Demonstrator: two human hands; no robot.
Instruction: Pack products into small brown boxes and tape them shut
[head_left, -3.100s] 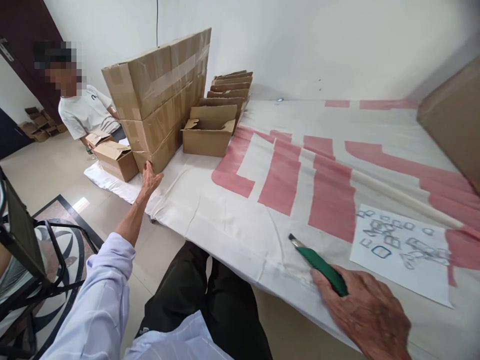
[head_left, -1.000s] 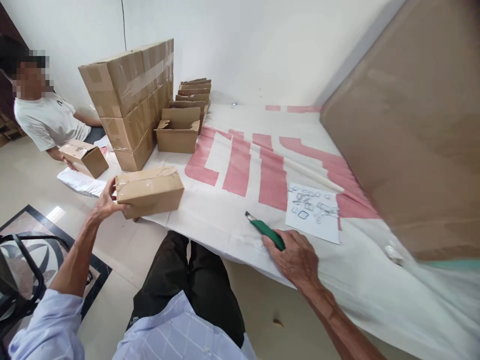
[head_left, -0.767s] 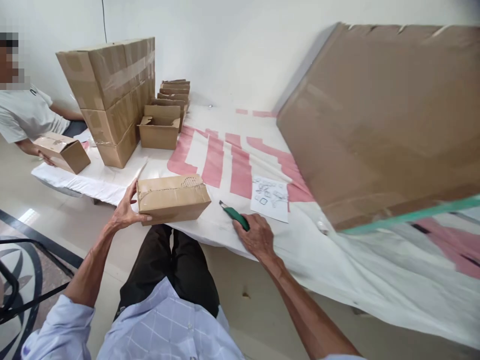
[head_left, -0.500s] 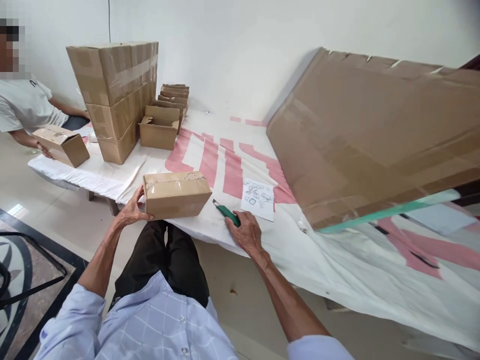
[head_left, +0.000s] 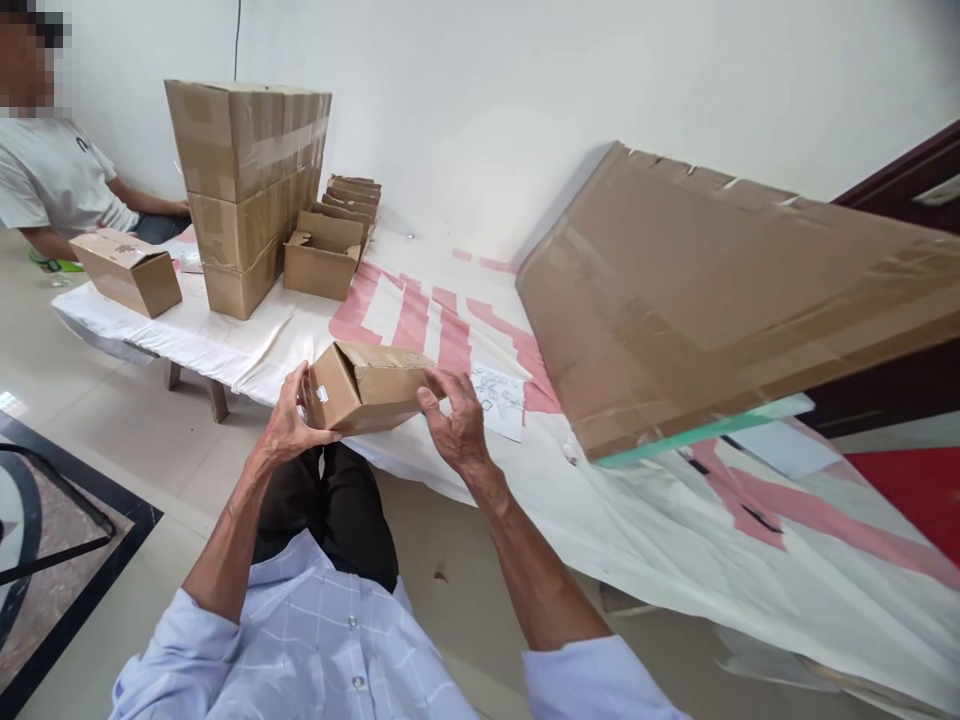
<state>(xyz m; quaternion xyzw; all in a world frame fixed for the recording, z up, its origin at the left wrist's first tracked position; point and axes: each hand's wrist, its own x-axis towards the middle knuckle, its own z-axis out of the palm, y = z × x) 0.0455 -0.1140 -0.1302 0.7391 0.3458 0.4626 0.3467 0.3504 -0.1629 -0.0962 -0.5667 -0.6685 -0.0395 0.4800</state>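
Observation:
A small taped cardboard box [head_left: 371,395] is tilted up at the near edge of the cloth-covered table [head_left: 225,345], one end turned toward me. My left hand [head_left: 291,428] grips that near end, fingers wrapped round it. My right hand [head_left: 454,428] presses its fingers against the box's right side. The green cutter does not show in this view. Just behind my right hand lies a white paper sheet [head_left: 501,398] with several small metal rings on it.
A big cardboard box [head_left: 712,290] looms over the table's right side. At the far left stand a stack of taped boxes [head_left: 247,190], an open box [head_left: 322,265] and flat folded boxes [head_left: 354,190]. Another person [head_left: 52,175] sits beyond a small box [head_left: 129,272].
My left hand pulled the small box from the stack's foot along the table to me and tipped it up. My right hand left the spot where it held the cutter and came onto the box.

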